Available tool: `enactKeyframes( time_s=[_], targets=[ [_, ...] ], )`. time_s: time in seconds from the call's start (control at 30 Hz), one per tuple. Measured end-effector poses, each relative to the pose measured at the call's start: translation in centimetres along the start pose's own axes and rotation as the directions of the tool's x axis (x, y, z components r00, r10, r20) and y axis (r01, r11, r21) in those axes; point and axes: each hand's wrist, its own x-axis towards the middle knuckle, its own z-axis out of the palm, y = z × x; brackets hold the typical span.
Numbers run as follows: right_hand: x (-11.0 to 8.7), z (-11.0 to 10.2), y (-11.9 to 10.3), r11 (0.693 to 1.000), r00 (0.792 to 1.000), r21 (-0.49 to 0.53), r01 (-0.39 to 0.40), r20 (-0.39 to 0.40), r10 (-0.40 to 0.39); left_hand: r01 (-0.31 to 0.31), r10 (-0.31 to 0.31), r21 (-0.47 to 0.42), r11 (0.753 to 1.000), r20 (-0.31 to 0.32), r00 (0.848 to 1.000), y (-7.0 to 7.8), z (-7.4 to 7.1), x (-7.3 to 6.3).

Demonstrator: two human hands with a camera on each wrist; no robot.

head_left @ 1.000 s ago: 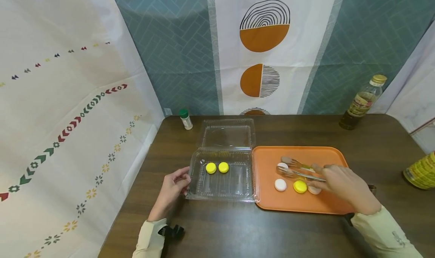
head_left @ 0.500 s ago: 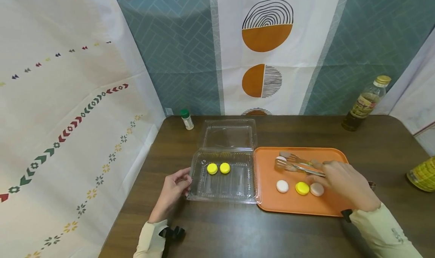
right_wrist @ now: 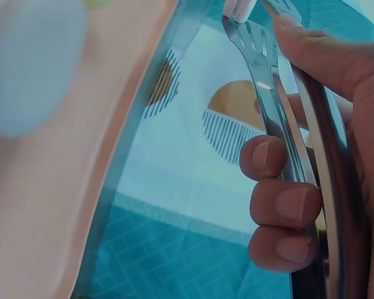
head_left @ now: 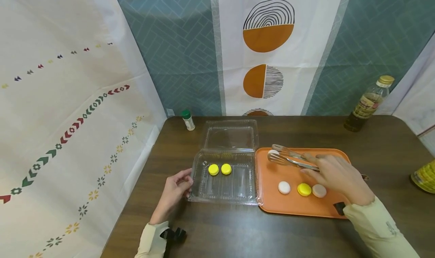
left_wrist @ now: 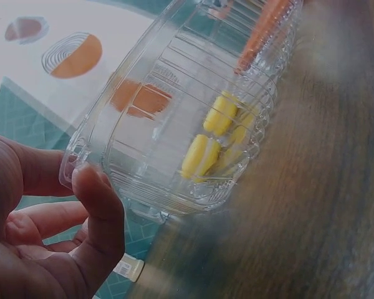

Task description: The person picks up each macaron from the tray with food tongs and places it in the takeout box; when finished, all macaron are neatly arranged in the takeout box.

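My right hand (head_left: 334, 177) grips metal tongs (head_left: 279, 158) with slotted ends; the fingers curl round the arms in the right wrist view. A white macaron (head_left: 273, 152) sits between the tong tips, over the left back of the orange tray (head_left: 289, 206). On that tray lie another white macaron (head_left: 284, 187), a yellow macaron (head_left: 304, 189) and a pale macaron (head_left: 319, 190). With thumb and finger, my left hand (left_wrist: 56, 218) pinches the left rim of a clear plastic clamshell box (head_left: 242, 184). Inside the box are two yellow macarons (head_left: 219, 169), side by side.
The box's lid (head_left: 232, 134) lies folded back behind it. A green-capped shaker (head_left: 188, 120) stands at the back left, an oil bottle (head_left: 365, 106) at the back right. A yellow container (head_left: 424, 177) is at the right edge. Hanging cloths enclose the table.
My right hand has moved the tongs and the white macaron left and back across the tray, towards the box. The left hand has kept its hold on the rim.
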Motion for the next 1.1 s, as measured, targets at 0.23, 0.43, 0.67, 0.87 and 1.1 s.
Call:
enactKeyframes(
  time_s=[0.23,0.43,0.67,0.87,1.1],
  targets=[
    [1.5,-0.5,-1.6,1.0,1.0,0.008,-0.006,0.028,0.006,-0.005,0.005,0.001,1.0,-0.008,1.0,0.0,-0.2,-0.3],
    [2.6,-0.6,-3.1,1.0,0.999,0.021,0.009,0.046,-0.01,-0.003,0.003,0.006,1.0,0.001,1.0,-0.1,-0.5,-0.6],
    [4.2,-0.4,-4.5,0.997,0.995,0.051,0.049,0.079,-0.053,-0.004,0.004,0.008,1.0,-0.002,1.0,-0.1,-0.5,-0.5],
    [5.5,0.0,-5.4,0.991,0.989,0.023,0.133,0.064,-0.135,-0.006,0.006,0.013,1.0,-0.005,1.0,-0.2,-0.4,-0.2],
    [6.5,0.3,-6.2,0.978,0.974,-0.006,0.208,0.092,-0.207,0.001,-0.001,0.007,1.0,0.015,1.0,0.0,-0.2,0.2]
  ],
)
